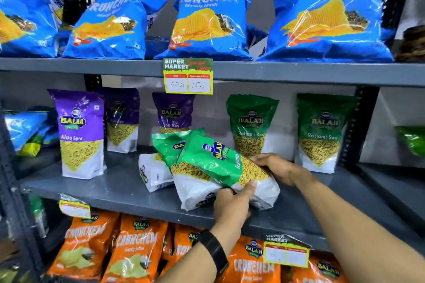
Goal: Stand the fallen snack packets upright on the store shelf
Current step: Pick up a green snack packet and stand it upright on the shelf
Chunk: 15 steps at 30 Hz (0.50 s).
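Head view looks down onto the grey metal middle shelf [115,186], where two glossy green Ratlami Sev pouches lie tipped over near the front edge, one overlapping the other. The front green pouch [218,163] is slanted with its top pointing up and to the left. The left hand [232,207], with a black band on the wrist, grips its white bottom corner, thumb pressed on the face and fingers [247,188] curled underneath. The right hand [279,167] cups the far edge, fingers closed loosely against the film. The second green pouch [170,145] lies half beneath it, and a white-ended pouch [154,174] is down on its side just behind, to the left.

To do this well, I would pivot the held pouch on its white base, keeping the left hand low as a hinge while the right hand swings the top over. The flat gusset probably needs to settle fully on the shelf before letting go. The film looks slippery, so squeeze the filled part. Set it in line with the upright green pouches [251,126] behind, clear of the one underneath, which could slide forward off the edge.
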Motion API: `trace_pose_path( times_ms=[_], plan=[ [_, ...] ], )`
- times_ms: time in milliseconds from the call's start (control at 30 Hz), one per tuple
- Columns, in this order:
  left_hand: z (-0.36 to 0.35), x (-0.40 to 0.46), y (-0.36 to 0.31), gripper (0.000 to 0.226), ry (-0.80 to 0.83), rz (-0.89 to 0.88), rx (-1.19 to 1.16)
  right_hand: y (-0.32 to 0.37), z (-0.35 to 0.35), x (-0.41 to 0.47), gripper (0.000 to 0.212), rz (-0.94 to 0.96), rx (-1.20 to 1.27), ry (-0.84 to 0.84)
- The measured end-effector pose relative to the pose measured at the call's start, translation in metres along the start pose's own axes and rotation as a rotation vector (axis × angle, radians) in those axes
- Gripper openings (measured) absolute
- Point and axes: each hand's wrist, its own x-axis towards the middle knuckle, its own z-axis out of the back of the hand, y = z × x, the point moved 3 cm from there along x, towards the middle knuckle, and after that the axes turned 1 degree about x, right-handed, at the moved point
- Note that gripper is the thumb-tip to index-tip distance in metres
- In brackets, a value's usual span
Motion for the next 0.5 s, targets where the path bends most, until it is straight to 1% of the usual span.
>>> trace_pose_path(
  times_ms=[67, 167, 200, 300, 367, 400, 500],
  plan=[
    [0.005, -0.009, -0.007, 0.067, 0.063, 0.011, -0.033, 0.000, 0.006, -0.016, 0.031, 0.021, 0.042, -0.037],
    [0.019, -0.015, -0.017, 0.036, 0.106, -0.042, -0.036, 0.003, 0.008, -0.049, 0.030, 0.089, 0.180, -0.103],
    [0.026, -0.015, -0.021, 0.030, 0.107, -0.073, -0.031, 0.006, 0.004, -0.063, 0.026, 0.114, 0.224, -0.116],
    [0.048, -0.020, -0.034, 0.021, 0.076, -0.141, -0.016, 0.014, -0.014, -0.102, 0.017, 0.176, 0.254, -0.158],
    [0.063, -0.021, -0.040, 0.016, 0.098, -0.164, -0.012, 0.016, -0.028, -0.123, 0.012, 0.197, 0.253, -0.180],
    [0.071, -0.021, -0.041, 0.015, 0.110, -0.170, -0.018, 0.016, -0.036, -0.134, 0.013, 0.204, 0.254, -0.187],
    [0.094, -0.021, -0.046, 0.015, 0.163, -0.158, -0.047, 0.013, -0.059, -0.158, 0.030, 0.214, 0.222, -0.222]
  ],
)
